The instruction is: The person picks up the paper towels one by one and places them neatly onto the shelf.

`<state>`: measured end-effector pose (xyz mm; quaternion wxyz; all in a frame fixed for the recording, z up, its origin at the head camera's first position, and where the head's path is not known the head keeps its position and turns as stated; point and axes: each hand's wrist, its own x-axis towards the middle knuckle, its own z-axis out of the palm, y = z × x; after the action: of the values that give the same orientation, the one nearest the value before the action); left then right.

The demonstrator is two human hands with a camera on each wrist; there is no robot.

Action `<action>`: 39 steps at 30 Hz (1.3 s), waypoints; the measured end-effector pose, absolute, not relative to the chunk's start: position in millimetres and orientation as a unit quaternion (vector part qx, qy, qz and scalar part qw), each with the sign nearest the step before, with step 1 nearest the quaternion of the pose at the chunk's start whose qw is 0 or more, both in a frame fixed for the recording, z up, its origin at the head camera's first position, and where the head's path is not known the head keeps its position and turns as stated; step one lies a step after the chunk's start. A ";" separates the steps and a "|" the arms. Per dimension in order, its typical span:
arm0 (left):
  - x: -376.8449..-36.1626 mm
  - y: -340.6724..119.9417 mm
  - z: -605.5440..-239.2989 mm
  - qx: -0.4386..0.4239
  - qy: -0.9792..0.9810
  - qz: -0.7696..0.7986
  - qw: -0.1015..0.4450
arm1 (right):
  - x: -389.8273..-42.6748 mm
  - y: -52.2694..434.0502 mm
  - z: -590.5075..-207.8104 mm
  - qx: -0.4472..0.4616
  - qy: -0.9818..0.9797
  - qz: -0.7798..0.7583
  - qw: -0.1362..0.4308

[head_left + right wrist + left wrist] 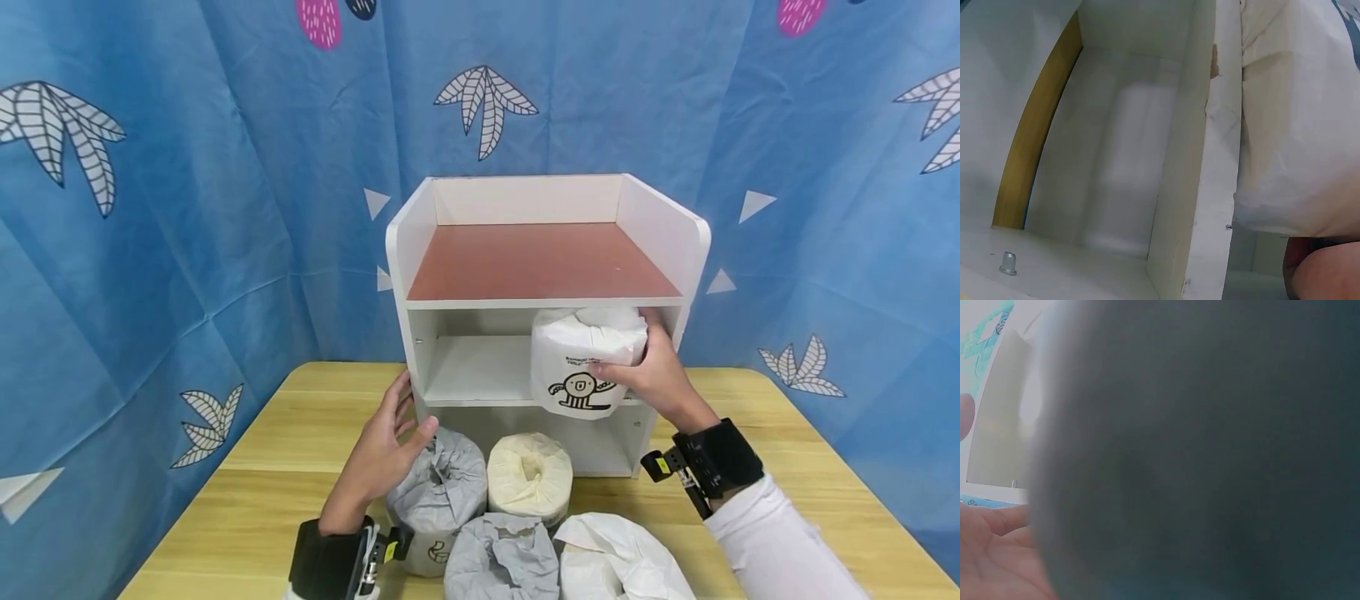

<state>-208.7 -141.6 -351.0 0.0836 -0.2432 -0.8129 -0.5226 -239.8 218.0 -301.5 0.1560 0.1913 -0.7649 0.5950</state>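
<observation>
My right hand grips a white paper-wrapped toilet roll printed with a black cartoon figure, thumb across its front and fingers round its right side. The roll is at the front of the upper compartment of a white shelf unit, overlapping the middle board's edge. In the right wrist view, the roll is beside that board's chipped front edge. My left hand has loosely spread fingers, its fingertips at the unit's left side panel. A dark blur covers most of the left wrist view, leaving part of the palm.
Before the unit stand a grey-wrapped roll, a cream roll, a second grey roll and a white roll. They stand on a wooden table. A blue patterned curtain hangs behind.
</observation>
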 end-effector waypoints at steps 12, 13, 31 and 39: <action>-205.9 -142.5 -349.5 -0.247 -0.814 -0.519 0.086 | -224.0 201.0 -313.8 0.153 -0.784 0.534 0.277; -206.1 -142.5 -349.5 -0.247 -0.815 -0.518 0.086 | -222.4 198.1 -315.6 0.140 -0.790 0.521 0.291; -206.8 -142.9 -350.7 -0.241 -0.817 -0.518 0.080 | -231.6 163.1 -334.8 0.178 -0.789 0.304 0.503; -207.1 -142.2 -349.6 -0.250 -0.813 -0.519 0.085 | -238.2 165.6 -334.5 0.181 -0.768 0.281 0.546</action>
<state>-207.1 -142.2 -349.6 0.0845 -0.2502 -0.8129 -0.5192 -238.2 165.6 -334.5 0.5460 0.1812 -0.7681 0.2812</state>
